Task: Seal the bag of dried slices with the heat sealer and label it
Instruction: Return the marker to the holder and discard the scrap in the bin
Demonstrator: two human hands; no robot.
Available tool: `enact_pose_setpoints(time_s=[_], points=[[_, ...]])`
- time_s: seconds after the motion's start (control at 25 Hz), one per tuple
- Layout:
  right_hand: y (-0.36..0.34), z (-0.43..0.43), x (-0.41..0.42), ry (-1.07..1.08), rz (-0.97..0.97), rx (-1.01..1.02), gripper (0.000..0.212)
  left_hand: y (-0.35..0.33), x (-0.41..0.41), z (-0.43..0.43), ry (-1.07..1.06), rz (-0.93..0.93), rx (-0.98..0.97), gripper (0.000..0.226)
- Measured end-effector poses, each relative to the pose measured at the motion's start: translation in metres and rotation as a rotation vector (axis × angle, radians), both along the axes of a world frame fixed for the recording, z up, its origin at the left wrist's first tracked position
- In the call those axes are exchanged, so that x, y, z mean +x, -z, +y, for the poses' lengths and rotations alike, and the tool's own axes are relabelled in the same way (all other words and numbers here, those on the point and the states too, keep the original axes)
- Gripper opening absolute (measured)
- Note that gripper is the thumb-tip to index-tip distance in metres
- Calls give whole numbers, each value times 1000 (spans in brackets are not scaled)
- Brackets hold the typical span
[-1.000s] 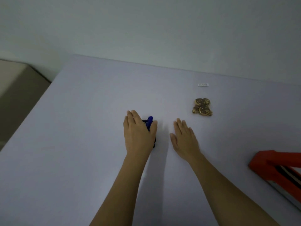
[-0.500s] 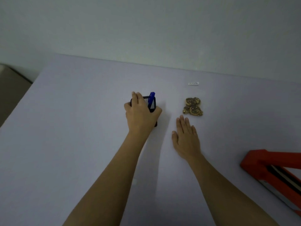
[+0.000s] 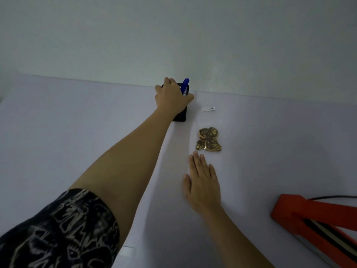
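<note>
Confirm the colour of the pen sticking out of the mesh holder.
The pen is blue, in the black holder gripped by the left hand; head view.

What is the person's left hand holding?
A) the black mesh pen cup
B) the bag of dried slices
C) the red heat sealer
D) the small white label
A: the left hand grips the black mesh pen cup, from which a blue pen sticks up, while the right hand lies flat on the table.
</note>
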State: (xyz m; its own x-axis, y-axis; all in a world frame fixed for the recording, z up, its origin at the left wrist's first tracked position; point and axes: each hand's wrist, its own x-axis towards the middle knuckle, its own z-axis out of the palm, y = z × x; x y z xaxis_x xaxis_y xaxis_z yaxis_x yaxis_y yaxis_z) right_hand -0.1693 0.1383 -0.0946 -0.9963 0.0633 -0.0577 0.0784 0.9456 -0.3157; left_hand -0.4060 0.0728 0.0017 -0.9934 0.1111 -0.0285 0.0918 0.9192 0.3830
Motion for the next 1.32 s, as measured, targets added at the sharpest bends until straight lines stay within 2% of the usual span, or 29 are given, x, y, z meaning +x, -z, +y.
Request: enact_pose_setpoints(time_s=[0.16, 0.56, 0.72, 0.84, 0.96, 1.04, 1.16, 1.32], points=[[1, 0, 0, 5, 14, 22, 60, -1, -12, 8, 18, -1, -32, 74], [3, -2, 1, 12, 26, 33, 60, 1, -25, 14, 37, -30, -58, 78], [5, -2, 1, 12, 38, 51, 59, -6, -17, 10, 64, -57, -118, 93], [3, -2, 0, 0, 9, 53, 60, -18, 0, 2, 91, 31, -45, 91], [-2, -3, 1, -12, -59, 77, 62, -22, 42, -18, 130, 127, 167, 76], [-6, -4, 2, -31, -115, 110, 61, -14, 85, -39, 124, 127, 257, 67], [-11, -13, 15, -62, -181, 108, 58, 10, 161, -75, 78, 35, 276, 60], [-15, -58, 73, -55, -130, 48, 63, 37, 266, -142, -73, -35, 265, 51]])
